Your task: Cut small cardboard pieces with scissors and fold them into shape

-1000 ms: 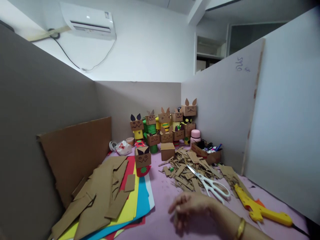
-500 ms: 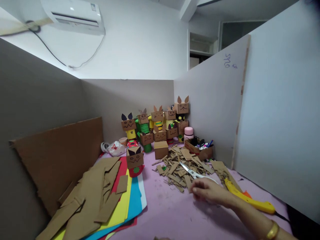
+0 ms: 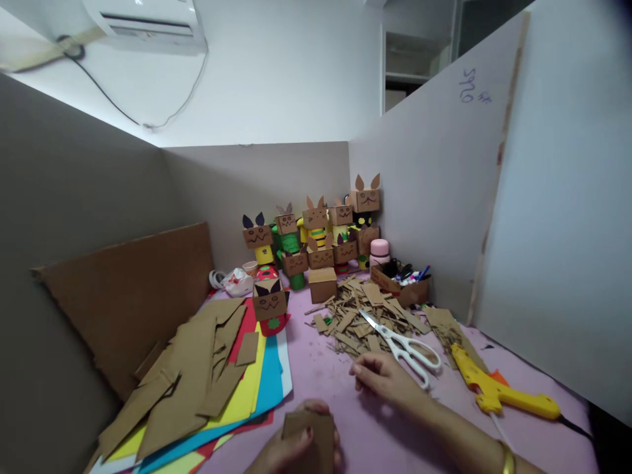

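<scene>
My left hand point(image 3: 296, 444) is at the bottom edge, wrapped round a brown cardboard piece point(image 3: 316, 438), its thumb across the front; the lower part is cut off by the frame. To the right, my right hand point(image 3: 382, 378) hovers over the purple tabletop with its fingers curled together, and I see nothing in it. Just beyond it lie scissors point(image 3: 409, 352) with white handles, their blades resting on a heap of cardboard scraps point(image 3: 355, 313). A yellow glue gun point(image 3: 508, 392) rests farther right.
Cardboard sheets point(image 3: 182, 375) lie on coloured paper point(image 3: 269, 375) at left. One cat figure point(image 3: 270, 306) stands beside them; several more stand behind, near a plain cardboard box point(image 3: 322, 285). A pink bottle point(image 3: 379, 253) and an open box of pens point(image 3: 407, 283) stand back right.
My right hand has moved left, away from the scissors, whose handles are now uncovered. My left hand has risen into view with the cardboard piece. The camera view has shifted slightly.
</scene>
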A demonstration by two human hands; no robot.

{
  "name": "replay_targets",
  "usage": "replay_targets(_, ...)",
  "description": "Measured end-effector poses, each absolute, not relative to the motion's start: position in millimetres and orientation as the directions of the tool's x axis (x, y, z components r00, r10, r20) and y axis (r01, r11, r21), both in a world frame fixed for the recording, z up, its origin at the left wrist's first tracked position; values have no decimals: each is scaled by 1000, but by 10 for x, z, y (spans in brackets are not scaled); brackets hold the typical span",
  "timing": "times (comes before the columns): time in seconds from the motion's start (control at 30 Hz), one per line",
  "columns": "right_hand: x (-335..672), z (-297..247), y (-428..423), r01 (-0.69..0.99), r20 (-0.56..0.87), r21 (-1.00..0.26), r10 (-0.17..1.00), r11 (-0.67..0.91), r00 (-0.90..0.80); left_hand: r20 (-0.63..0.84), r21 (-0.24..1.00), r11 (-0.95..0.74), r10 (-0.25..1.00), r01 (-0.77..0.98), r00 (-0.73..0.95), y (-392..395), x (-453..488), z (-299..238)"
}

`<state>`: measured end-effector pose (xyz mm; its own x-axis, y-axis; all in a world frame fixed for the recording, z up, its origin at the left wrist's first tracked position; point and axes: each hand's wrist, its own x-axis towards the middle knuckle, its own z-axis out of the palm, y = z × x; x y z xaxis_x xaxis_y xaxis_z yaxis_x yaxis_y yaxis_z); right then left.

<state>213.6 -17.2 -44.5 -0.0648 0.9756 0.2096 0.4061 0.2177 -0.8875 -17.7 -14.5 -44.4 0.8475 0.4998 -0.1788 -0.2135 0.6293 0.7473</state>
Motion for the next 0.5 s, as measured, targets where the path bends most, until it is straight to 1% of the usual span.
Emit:
replay_targets(0.07,2057,-493,-236,285,219,-928,970,240,-106,-166,776,525,706,-351,688,-202,-60,-408)
replay_targets(0.1,2026,-507,-287,223,223,-942,965,249,-135,-155,802,461,774,-380,614,-241,6,-380)
replay_targets(0.17,2000,-502,-404,144,229,-956,955,257,-187,-122,871,363,812,-330,571,-320,147,-305)
replay_targets(0.2,2008,-482,-461,139,233,-955,951,263,-201,-104,895,328,813,-303,573,-353,218,-264)
replay_targets(0.3,2098,-382,-578,180,310,-918,922,354,-231,15,939,171,845,-298,534,-407,403,-181)
replay_targets(0.37,2182,-327,-607,247,358,-872,894,424,-270,65,954,106,842,-281,536,-420,483,-199)
replay_targets(0.43,2254,-314,-615,351,330,-828,887,437,-324,49,976,62,872,-210,487,-435,528,-283)
replay_targets(0.5,2298,-344,-612,413,266,-816,897,404,-353,31,991,17,939,-135,344,-458,545,-394)
